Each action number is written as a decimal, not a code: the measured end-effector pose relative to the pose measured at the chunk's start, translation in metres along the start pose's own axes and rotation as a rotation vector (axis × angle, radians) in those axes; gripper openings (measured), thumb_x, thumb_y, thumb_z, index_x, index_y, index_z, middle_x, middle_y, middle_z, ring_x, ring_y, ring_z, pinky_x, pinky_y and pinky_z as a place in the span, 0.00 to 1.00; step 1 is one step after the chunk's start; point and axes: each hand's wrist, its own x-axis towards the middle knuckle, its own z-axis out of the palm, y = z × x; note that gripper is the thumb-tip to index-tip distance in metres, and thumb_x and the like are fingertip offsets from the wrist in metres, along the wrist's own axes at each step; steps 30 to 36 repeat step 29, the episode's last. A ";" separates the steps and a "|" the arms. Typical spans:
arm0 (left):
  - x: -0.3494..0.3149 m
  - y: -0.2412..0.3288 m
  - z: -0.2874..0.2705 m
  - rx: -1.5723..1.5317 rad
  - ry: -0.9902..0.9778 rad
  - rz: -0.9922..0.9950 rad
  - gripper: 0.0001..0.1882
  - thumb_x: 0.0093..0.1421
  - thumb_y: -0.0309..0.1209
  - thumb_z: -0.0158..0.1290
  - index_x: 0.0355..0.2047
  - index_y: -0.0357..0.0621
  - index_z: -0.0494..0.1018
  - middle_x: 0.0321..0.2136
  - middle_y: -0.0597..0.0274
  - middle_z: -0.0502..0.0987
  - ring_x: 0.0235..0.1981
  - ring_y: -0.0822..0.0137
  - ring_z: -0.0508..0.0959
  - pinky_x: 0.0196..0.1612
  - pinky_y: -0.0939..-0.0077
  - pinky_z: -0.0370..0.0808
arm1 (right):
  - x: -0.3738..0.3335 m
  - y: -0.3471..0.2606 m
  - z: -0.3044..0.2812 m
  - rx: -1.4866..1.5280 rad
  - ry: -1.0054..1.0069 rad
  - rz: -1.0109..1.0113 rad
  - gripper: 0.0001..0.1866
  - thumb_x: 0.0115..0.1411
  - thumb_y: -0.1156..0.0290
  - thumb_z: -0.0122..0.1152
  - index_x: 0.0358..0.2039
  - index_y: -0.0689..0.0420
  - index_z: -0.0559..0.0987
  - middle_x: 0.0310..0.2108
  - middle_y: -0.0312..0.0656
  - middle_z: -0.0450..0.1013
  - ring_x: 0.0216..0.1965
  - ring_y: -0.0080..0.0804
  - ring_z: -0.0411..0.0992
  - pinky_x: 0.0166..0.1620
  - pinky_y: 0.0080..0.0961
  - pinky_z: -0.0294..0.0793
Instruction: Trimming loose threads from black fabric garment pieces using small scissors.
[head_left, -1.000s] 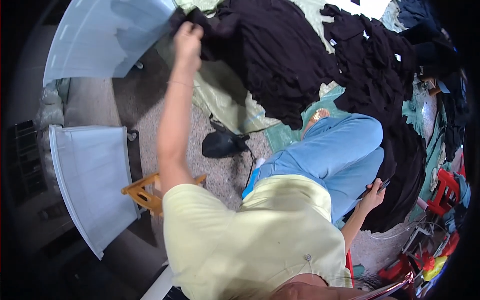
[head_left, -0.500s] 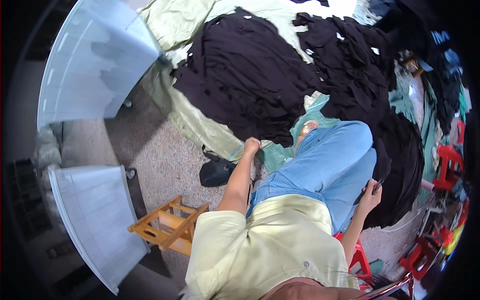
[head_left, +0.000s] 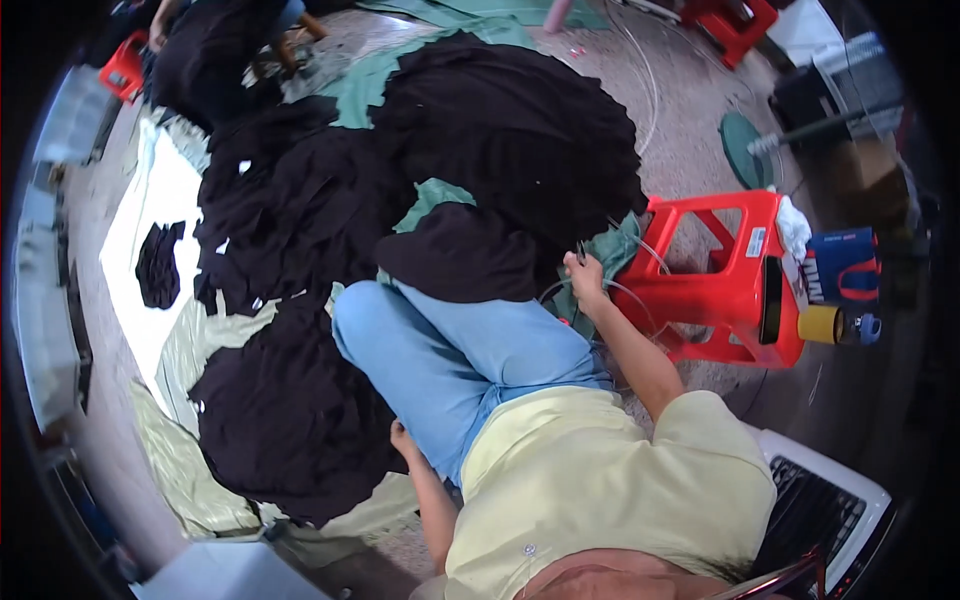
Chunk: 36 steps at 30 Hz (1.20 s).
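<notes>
Since the earlier frame, left hand [head_left: 402,437] dropped from knee to thigh side, touching black cloth [head_left: 290,420]; grip not discernible. Right hand [head_left: 585,275] closed on small tool. Many cloth piles appear unsorted.

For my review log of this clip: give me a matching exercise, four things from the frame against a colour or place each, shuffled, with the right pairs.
Things:
1. stool
2. right hand
3. left hand
4. trousers

Colour or place:
A. light blue
B. at the edge of the dark cloth pile by the thigh
C. red, lying on its side
D. raised between the dark cloth on the knee and the stool, pinching a small tool

Pairs: 1-C, 2-D, 3-B, 4-A
</notes>
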 end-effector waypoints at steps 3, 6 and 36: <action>0.010 0.084 0.017 0.031 0.157 0.096 0.09 0.63 0.27 0.51 0.42 0.36 0.71 0.38 0.62 0.75 0.37 0.71 0.73 0.43 0.75 0.71 | 0.024 0.051 -0.004 -0.053 -0.090 -0.032 0.15 0.52 0.69 0.65 0.39 0.56 0.76 0.29 0.35 0.73 0.30 0.24 0.71 0.35 0.23 0.70; -0.017 0.201 0.061 0.209 0.249 0.429 0.25 0.60 0.26 0.52 0.57 0.41 0.59 0.55 0.53 0.64 0.54 0.61 0.66 0.55 0.65 0.64 | -0.007 0.029 0.020 -0.212 -0.247 -0.369 0.37 0.46 0.77 0.67 0.59 0.52 0.66 0.57 0.46 0.65 0.59 0.37 0.65 0.59 0.29 0.64; -0.112 0.526 0.062 -0.237 -0.404 0.977 0.25 0.64 0.48 0.48 0.44 0.34 0.74 0.42 0.34 0.75 0.41 0.41 0.79 0.42 0.49 0.80 | -0.173 -0.333 -0.092 -0.176 -0.853 -1.123 0.14 0.46 0.71 0.65 0.32 0.64 0.77 0.24 0.44 0.74 0.29 0.20 0.70 0.37 0.19 0.69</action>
